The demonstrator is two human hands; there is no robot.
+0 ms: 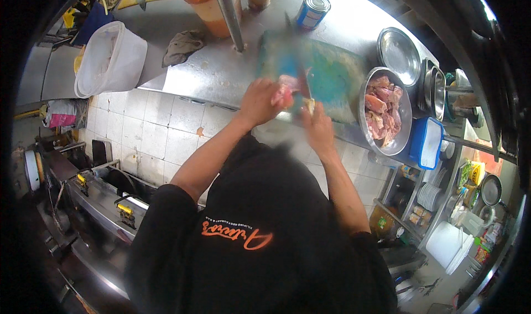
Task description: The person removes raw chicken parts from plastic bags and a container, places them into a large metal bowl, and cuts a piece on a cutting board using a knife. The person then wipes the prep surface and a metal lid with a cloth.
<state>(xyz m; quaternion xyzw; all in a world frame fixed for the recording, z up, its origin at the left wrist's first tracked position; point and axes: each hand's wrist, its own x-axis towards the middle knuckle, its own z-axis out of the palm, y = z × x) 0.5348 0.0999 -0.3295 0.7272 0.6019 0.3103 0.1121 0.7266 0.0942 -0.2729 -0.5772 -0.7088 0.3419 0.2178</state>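
Note:
My left hand [259,102] holds a piece of raw meat [286,90] at the front edge of the green cutting board [340,73]. In my right hand [318,123] is a kitchen knife [305,83], its blade pointing away over the board just right of the meat. A blurred patch in the picture hides part of the blade, so I cannot tell whether it touches the meat. To the right of the board stands a metal bowl [361,106] heaped with raw meat pieces [383,108], which look like chicken.
A metal post [228,17] rises from the steel counter [199,71]. Behind the board is a tin can [313,12]. Leftward lie a grey cloth [182,48] and a white plastic tub [135,61]. A metal plate [399,56] and blue-rimmed container [427,144] stand right.

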